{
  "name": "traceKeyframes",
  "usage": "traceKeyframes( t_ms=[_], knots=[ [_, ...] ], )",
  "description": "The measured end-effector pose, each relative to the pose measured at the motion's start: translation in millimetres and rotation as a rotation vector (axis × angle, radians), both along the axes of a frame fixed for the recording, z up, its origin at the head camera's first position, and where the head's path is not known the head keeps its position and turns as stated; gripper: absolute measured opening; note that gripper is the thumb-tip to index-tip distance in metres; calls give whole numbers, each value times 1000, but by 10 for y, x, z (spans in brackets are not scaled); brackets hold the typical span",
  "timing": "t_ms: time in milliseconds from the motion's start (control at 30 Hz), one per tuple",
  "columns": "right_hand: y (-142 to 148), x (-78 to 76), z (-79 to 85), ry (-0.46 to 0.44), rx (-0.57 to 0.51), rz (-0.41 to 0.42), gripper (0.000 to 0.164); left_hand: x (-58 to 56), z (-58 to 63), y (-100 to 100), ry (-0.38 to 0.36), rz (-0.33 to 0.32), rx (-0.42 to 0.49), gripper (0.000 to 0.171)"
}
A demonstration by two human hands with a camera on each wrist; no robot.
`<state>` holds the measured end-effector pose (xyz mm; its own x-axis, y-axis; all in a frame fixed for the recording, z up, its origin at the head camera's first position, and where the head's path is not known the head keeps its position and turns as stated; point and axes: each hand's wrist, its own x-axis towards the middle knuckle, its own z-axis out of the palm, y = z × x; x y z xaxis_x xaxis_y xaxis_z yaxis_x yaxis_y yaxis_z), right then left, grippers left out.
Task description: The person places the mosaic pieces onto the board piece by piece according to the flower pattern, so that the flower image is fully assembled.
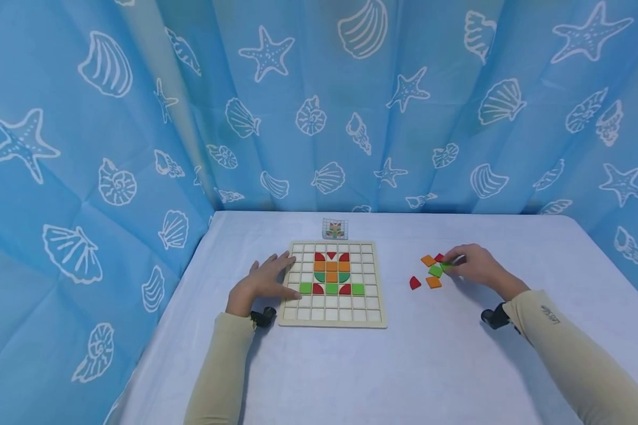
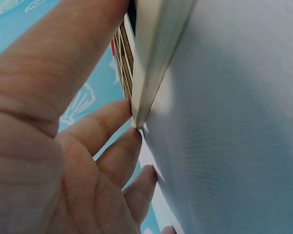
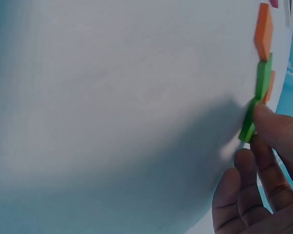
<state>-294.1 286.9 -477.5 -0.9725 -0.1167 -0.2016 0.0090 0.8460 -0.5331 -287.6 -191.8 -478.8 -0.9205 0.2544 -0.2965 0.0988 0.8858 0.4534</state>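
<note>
My left hand point(image 1: 266, 277) rests with fingers spread on the left edge of a wooden grid board point(image 1: 332, 324). In the left wrist view its thumb lies over the board's side and other fingertips sit at the far end of that edge. Red, orange and green tiles in the board form a flower-like pattern around an orange tile point(image 1: 332, 276). To the right of the board, my right hand point(image 1: 474, 264) pinches a green square tile point(image 3: 249, 119) between thumb and fingers, low over the cloth. A second green tile point(image 1: 435, 271) lies right beside it.
Loose near the right hand lie two orange tiles, one farther back point(image 1: 428, 260) and one nearer point(image 1: 433, 282), a red tile point(image 1: 439, 258) and a red quarter-round tile point(image 1: 414, 283). A small pattern card point(image 1: 335, 229) lies behind the board. Blue shell-print curtains point(image 1: 298, 159) stand behind the white table.
</note>
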Motion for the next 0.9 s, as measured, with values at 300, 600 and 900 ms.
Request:
traceKeyframes(
  t_ms=[300, 600, 900],
  knots=[
    [31, -42, -58, -17, 6, -12, 37, -15, 2, -9, -16, 2, -1, 103],
    [6, -84, -52, -69, -9, -11, 42, -18, -9, -39, -12, 3, -5, 102],
    [12, -67, 1, -66, 59, 47, 33, -14, 4, -19, -8, -10, -19, 102]
  ],
)
